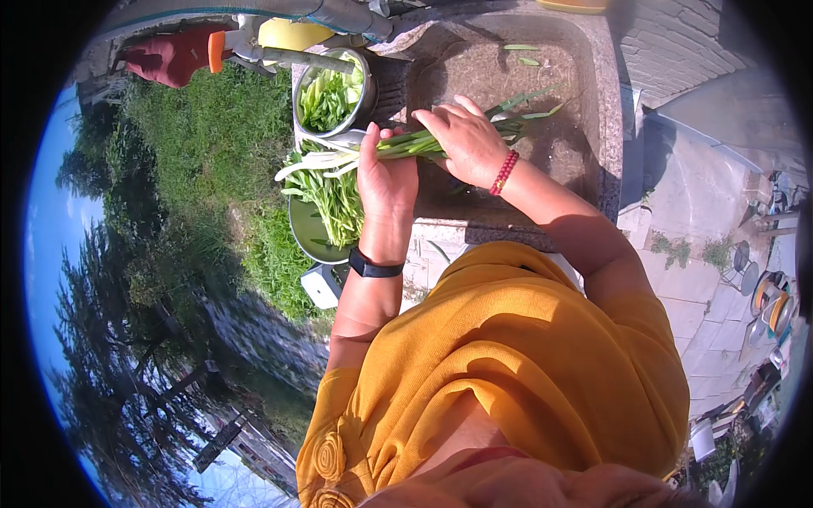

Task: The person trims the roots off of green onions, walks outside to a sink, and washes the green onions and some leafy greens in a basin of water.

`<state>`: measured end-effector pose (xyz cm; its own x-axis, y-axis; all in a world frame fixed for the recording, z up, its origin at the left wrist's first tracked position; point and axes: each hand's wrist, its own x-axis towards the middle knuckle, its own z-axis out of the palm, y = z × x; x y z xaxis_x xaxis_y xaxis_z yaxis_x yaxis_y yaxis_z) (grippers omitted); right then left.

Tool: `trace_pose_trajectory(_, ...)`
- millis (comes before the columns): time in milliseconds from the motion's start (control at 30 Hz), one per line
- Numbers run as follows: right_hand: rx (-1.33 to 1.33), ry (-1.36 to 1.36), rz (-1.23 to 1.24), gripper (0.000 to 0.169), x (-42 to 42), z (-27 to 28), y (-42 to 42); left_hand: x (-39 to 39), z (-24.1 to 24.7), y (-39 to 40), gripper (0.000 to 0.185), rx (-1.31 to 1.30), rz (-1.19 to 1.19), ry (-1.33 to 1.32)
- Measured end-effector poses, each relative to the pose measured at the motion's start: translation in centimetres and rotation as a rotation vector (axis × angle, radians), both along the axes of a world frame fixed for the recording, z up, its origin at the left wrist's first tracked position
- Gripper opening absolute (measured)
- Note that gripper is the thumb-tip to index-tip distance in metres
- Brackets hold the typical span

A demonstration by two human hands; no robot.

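Observation:
A bunch of green onions [413, 145] lies across both my hands above a stone sink [610, 127]. My left hand [389, 181] grips it near the white stalks, which stick out to the left. Over the green leaves is my right hand [467, 136], fingers on top and thumb below; the leaf tips extend past it over the basin. Just beyond my left hand stands a metal pot [371, 89] of leafy greens [321, 101]. A round green pan [308, 232] with a heap of long-stemmed greens [336, 209] sits left of my left wrist.
A tap with an orange handle [216, 52] has its long spout [305, 58] reaching over the pot. Loose leaf pieces [521, 47] lie in the sink's far end. Below the pan is a white stool [321, 286]. Grass borders the left; paving [692, 305] lies right.

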<state>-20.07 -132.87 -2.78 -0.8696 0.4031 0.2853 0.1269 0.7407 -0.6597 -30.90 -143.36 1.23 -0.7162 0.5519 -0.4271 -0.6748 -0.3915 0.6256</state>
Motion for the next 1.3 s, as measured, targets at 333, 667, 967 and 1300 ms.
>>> trace_pose_trajectory(333, -0.337, -0.137, 0.425, 0.046, 0.3, 0.3, 3.3, -1.2, -0.7, -1.0, 0.028, 0.265, -0.297, 0.222)
trace_pose_trajectory(667, -0.304, 0.3, -0.091, 0.006, 6.6, -0.6, 5.1, -2.2, 0.5, -1.4, 0.019, 0.255, -0.144, 0.155)
trace_pose_trajectory(967, -0.199, 0.243, -0.156, 0.012, 4.8, -1.5, 1.3, -1.1, -1.3, -0.7, 0.023, 0.248, -0.21, 0.126)
trace_pose_trajectory(1300, -0.895, 0.359, -0.029, 0.009, 4.5, -2.2, 2.2, -1.4, -2.5, -0.2, 0.022, -0.074, -0.297, 0.456)
